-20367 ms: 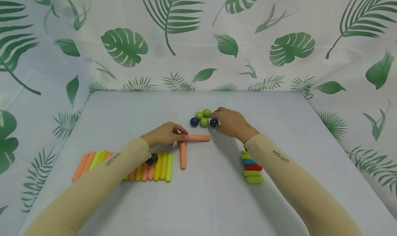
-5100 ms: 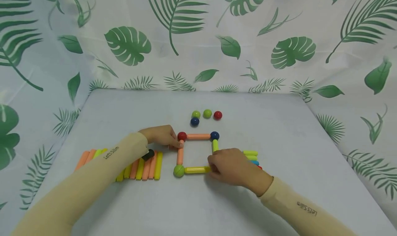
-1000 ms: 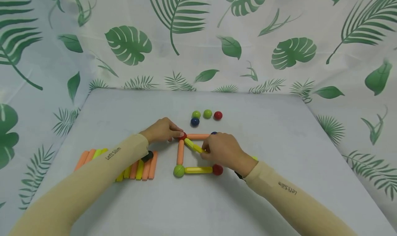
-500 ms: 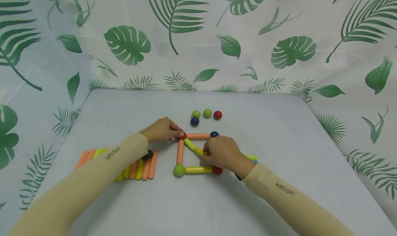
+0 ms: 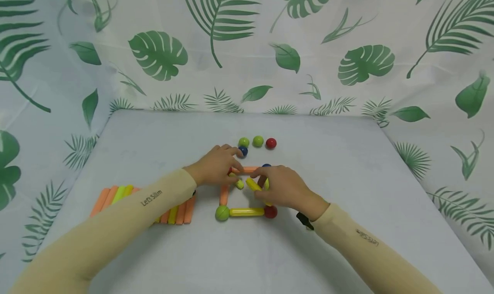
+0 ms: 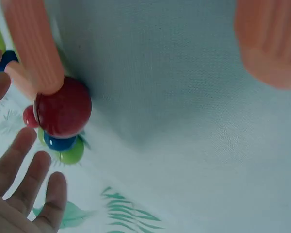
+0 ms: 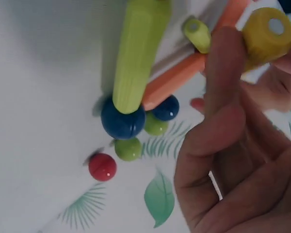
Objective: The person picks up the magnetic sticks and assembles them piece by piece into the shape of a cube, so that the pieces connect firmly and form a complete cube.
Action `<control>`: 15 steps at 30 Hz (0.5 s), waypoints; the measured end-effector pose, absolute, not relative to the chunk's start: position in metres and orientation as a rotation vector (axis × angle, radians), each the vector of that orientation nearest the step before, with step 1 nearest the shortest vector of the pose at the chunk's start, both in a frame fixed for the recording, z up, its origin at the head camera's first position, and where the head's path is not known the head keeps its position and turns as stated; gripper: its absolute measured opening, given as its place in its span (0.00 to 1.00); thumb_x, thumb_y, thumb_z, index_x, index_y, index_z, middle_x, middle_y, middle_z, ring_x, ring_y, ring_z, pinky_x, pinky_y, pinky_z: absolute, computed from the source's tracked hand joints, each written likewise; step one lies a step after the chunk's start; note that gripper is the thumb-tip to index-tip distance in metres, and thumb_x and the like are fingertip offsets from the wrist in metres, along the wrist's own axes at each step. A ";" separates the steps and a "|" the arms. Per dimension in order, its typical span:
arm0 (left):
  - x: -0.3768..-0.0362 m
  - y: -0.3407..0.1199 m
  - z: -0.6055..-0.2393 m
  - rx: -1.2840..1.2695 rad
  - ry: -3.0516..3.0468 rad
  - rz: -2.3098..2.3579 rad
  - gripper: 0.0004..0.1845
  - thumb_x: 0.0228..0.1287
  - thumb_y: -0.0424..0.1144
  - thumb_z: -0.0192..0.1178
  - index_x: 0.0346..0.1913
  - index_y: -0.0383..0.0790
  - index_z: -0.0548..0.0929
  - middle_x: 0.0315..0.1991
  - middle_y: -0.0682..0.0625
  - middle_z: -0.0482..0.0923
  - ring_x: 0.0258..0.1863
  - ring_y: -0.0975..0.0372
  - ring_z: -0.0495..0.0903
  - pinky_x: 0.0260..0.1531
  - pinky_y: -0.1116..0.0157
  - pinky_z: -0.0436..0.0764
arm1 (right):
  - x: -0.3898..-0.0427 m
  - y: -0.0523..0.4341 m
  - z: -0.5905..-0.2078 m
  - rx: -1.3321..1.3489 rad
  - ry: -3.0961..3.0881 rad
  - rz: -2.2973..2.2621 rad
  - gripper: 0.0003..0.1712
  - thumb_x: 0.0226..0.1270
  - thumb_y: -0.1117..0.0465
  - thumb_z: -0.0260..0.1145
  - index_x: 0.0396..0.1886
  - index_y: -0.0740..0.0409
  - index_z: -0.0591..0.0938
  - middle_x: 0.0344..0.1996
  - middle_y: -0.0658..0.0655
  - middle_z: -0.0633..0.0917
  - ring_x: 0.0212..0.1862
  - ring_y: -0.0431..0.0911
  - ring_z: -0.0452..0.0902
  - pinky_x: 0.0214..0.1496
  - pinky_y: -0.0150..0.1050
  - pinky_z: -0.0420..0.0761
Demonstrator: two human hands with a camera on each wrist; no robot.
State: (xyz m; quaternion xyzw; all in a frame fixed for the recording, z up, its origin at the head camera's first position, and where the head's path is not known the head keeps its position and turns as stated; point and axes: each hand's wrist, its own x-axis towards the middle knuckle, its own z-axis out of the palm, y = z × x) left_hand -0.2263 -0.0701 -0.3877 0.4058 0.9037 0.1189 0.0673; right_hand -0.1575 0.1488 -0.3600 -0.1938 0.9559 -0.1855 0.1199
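Observation:
In the head view, magnetic sticks and balls form a square on the table. Its corners are a red ball, partly covered, a blue ball, a second red ball and a green ball. My right hand pinches a yellow stick above the square; its silver end shows in the right wrist view. My left hand hovers over the first red ball's corner, fingers spread and holding nothing. A short lime stick slants inward from that corner, apart from the yellow one.
Behind the square sit loose balls: two green, one red and one blue. A row of orange, yellow and lime sticks lies left, partly under my left forearm. A leaf-print cloth hangs behind the table.
My left hand has let go of the red corner ball, spread its fingers and shifted right. The yellow stick in my right hand has come away from the short lime stick.

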 end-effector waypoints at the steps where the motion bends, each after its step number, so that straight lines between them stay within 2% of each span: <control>1: -0.226 -0.068 -0.388 1.214 2.714 0.322 0.13 0.65 0.48 0.68 0.51 0.54 0.91 0.67 0.48 0.72 0.66 0.50 0.67 0.62 0.44 0.67 | -0.157 0.151 -0.358 -0.569 2.789 -0.589 0.23 0.58 0.55 0.74 0.55 0.52 0.85 0.32 0.44 0.85 0.30 0.41 0.77 0.32 0.38 0.78; 4: -0.224 -0.063 -0.388 1.204 2.685 0.240 0.13 0.65 0.49 0.69 0.51 0.56 0.91 0.71 0.47 0.67 0.70 0.48 0.63 0.64 0.43 0.65 | -0.158 0.156 -0.352 -0.568 2.772 -0.734 0.28 0.60 0.56 0.71 0.62 0.51 0.81 0.36 0.47 0.84 0.29 0.43 0.76 0.32 0.40 0.78; 8: -0.222 -0.059 -0.389 1.210 2.649 0.180 0.12 0.64 0.48 0.71 0.49 0.55 0.91 0.74 0.43 0.64 0.73 0.45 0.59 0.64 0.40 0.65 | -0.157 0.160 -0.350 -0.529 2.726 -0.915 0.27 0.64 0.58 0.67 0.64 0.46 0.78 0.40 0.51 0.83 0.26 0.45 0.77 0.31 0.41 0.79; 11: -0.221 -0.058 -0.389 1.201 2.637 0.180 0.11 0.64 0.47 0.71 0.48 0.54 0.91 0.74 0.42 0.63 0.73 0.45 0.59 0.64 0.39 0.65 | -0.157 0.162 -0.351 -0.523 2.703 -1.018 0.22 0.66 0.60 0.68 0.59 0.48 0.79 0.42 0.52 0.83 0.29 0.45 0.81 0.34 0.40 0.81; 15: -0.222 -0.059 -0.390 1.177 2.643 0.233 0.11 0.63 0.46 0.72 0.48 0.54 0.91 0.74 0.44 0.64 0.73 0.46 0.60 0.65 0.38 0.63 | -0.155 0.165 -0.354 -0.540 2.742 -1.050 0.14 0.63 0.59 0.73 0.46 0.51 0.80 0.40 0.47 0.84 0.39 0.44 0.84 0.39 0.40 0.83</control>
